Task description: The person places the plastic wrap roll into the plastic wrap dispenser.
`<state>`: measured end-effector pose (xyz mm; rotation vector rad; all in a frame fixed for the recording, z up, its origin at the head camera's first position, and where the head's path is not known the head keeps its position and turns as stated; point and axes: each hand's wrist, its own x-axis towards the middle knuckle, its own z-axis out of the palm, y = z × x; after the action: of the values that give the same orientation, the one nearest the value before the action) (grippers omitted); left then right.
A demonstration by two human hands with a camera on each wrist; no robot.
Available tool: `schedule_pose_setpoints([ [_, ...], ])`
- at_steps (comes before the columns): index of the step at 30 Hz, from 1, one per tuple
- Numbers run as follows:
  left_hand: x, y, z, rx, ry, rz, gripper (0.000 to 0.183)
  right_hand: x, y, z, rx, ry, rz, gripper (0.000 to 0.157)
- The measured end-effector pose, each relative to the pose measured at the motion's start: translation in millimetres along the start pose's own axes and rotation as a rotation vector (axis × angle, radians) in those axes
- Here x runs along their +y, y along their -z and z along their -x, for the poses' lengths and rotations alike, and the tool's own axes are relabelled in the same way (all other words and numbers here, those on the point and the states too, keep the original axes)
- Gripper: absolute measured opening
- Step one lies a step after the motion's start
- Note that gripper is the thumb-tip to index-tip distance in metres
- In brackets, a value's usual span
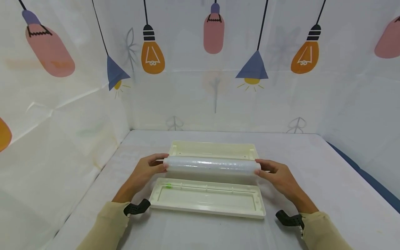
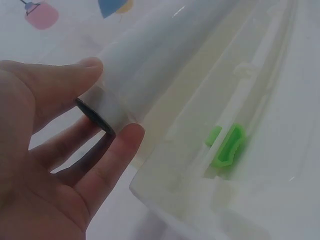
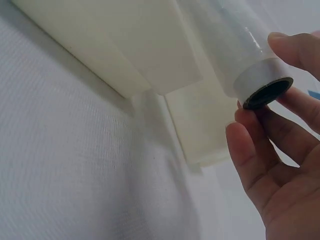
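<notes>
A roll of cling film (image 1: 212, 165) is held level between both hands, in front of and partly over a cream plastic box (image 1: 215, 147). My left hand (image 1: 146, 170) grips its left end, thumb on one side and fingers on the other. At the other end, my right hand (image 1: 278, 173) pinches the roll's tube. The tube's dark hollow opening (image 3: 270, 94) shows in the right wrist view. Nearer to me lies the box's lid (image 1: 206, 199), inner side up. A bright green slider (image 2: 230, 146) sits on the lid's rail in the left wrist view.
A white cloth covers the table (image 1: 312, 194). Behind and to the left hang white sheets (image 1: 193, 97) printed with lamps and bulbs. A dark blue strip (image 1: 365, 173) runs along the right side. Each wrist wears a black camera mount (image 1: 289, 219).
</notes>
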<state>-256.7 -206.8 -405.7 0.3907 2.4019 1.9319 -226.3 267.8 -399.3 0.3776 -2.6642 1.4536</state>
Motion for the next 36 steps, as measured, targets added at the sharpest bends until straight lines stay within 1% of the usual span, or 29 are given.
schedule_pose_setpoints([
  [9,2.1,-4.7,-2.7,0.002,0.006,0.026,0.052,-0.3,0.8,2.1,0.013,-0.008,0.01,0.055],
  [14,0.6,-5.3,-4.9,0.007,-0.012,0.046,0.052,-0.2,0.4,2.0,0.017,-0.026,0.005,0.057],
  [19,-0.2,-5.9,-5.7,0.005,-0.033,0.079,0.051,-1.3,-0.4,0.9,0.031,-0.053,-0.062,0.059],
  [23,0.3,-7.3,-6.1,0.001,-0.068,0.069,0.051,-3.4,0.0,-0.1,0.047,-0.065,-0.124,0.059],
  [28,2.6,-9.5,-8.1,0.022,-0.112,0.063,0.051,-6.6,1.7,-1.3,0.052,-0.073,-0.136,0.062],
  [32,3.2,-8.0,-9.5,0.043,-0.116,0.071,0.051,-8.9,2.9,-4.3,0.049,-0.073,-0.148,0.062],
  [36,6.4,-6.6,-11.0,0.044,-0.124,0.09,0.05,-12.6,4.2,-7.7,0.053,-0.057,-0.151,0.061],
])
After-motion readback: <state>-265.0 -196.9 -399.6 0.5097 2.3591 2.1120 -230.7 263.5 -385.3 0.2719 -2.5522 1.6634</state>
